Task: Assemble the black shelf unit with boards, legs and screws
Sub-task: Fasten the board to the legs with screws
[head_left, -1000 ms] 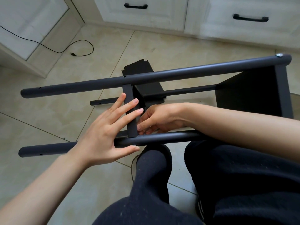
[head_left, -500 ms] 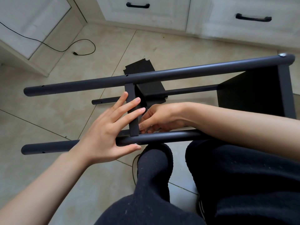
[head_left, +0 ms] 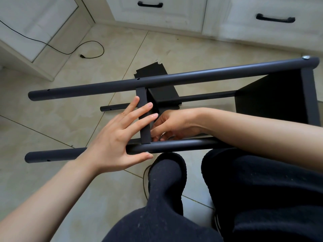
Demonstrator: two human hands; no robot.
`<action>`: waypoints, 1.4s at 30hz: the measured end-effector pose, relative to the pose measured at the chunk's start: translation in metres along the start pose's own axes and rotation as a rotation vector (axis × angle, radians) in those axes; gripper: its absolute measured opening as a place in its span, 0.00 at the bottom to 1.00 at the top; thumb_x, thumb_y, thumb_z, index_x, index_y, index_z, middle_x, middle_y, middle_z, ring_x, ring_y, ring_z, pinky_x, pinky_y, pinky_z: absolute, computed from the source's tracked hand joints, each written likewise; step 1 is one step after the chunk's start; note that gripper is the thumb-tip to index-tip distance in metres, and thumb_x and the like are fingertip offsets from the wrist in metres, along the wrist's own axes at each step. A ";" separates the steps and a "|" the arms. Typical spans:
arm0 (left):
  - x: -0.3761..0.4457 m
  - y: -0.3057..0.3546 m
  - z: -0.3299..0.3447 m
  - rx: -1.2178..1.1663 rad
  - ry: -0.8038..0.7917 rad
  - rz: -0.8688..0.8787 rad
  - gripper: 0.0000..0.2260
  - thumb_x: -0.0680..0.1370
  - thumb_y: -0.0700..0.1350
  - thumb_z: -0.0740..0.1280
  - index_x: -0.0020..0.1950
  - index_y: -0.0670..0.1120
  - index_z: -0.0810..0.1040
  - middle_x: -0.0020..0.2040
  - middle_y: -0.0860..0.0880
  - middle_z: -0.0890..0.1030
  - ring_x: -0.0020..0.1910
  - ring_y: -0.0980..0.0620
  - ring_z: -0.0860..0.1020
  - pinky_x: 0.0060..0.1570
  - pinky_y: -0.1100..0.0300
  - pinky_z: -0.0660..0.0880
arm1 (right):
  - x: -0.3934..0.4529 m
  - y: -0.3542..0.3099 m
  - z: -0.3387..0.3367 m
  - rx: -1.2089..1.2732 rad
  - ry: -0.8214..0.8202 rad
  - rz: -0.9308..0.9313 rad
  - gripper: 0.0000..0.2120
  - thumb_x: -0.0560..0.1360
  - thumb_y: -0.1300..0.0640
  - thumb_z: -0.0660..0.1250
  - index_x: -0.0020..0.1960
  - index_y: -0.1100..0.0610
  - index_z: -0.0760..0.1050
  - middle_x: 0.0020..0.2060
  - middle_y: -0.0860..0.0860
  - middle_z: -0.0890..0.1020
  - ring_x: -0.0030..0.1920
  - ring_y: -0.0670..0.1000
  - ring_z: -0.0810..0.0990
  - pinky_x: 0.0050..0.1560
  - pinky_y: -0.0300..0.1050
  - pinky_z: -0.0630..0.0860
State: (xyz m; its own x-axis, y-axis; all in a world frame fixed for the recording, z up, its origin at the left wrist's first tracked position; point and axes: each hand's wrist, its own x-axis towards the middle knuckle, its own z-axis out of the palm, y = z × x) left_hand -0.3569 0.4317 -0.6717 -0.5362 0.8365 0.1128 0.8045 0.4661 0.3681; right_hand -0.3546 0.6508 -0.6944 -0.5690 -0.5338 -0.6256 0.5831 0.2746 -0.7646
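The shelf (head_left: pixel 272 95) lies on its side across the floor (head_left: pixel 52 119), in front of the person's knees. One board (head_left: pixel 279 100) is already fixed at the right end, a screw (head_left: pixel 305 57) showing on the far leg (head_left: pixel 157 79). A middle board (head_left: pixel 145 117) stands between that leg and the near leg (head_left: pixel 174 146), apparently not yet screwed (holes further left are bare, so more is left). The left hand (head_left: pixel 118 138) is spread flat, pressing the board's edge; the right hand (head_left: pixel 173 124) works curled fingers at the joint, though I cannot tell what it pinches. Against the earlier frames, little differs: both hands keep their places.
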 end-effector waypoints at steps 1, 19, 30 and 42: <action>0.000 0.000 0.000 -0.004 0.000 -0.001 0.37 0.74 0.62 0.71 0.78 0.46 0.67 0.81 0.49 0.61 0.82 0.44 0.51 0.75 0.47 0.62 | 0.000 0.000 0.001 0.000 0.004 -0.003 0.11 0.78 0.59 0.66 0.38 0.59 0.78 0.32 0.50 0.81 0.31 0.46 0.77 0.30 0.35 0.74; 0.000 -0.001 0.001 -0.008 0.000 0.007 0.38 0.74 0.63 0.70 0.79 0.46 0.66 0.82 0.49 0.60 0.82 0.44 0.51 0.75 0.45 0.62 | 0.003 -0.001 0.000 0.062 -0.039 0.032 0.12 0.80 0.59 0.64 0.37 0.58 0.75 0.30 0.49 0.76 0.31 0.46 0.73 0.34 0.37 0.72; 0.001 0.000 -0.001 -0.012 -0.004 0.006 0.37 0.74 0.63 0.70 0.78 0.46 0.67 0.82 0.49 0.60 0.82 0.44 0.50 0.75 0.47 0.61 | 0.003 -0.001 -0.004 0.094 -0.073 0.031 0.09 0.79 0.61 0.65 0.40 0.60 0.77 0.31 0.50 0.79 0.30 0.45 0.77 0.35 0.35 0.76; 0.000 0.000 0.000 -0.039 -0.013 0.002 0.30 0.74 0.63 0.70 0.70 0.47 0.74 0.81 0.51 0.60 0.82 0.45 0.50 0.74 0.49 0.62 | 0.006 0.002 0.003 0.121 -0.089 0.017 0.10 0.79 0.62 0.64 0.39 0.57 0.76 0.33 0.51 0.78 0.35 0.47 0.77 0.42 0.40 0.76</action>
State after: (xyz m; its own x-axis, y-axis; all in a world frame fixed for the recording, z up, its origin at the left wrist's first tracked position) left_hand -0.3570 0.4314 -0.6716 -0.5312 0.8411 0.1020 0.7948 0.4530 0.4038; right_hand -0.3552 0.6454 -0.6988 -0.5079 -0.6000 -0.6181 0.6609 0.1887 -0.7263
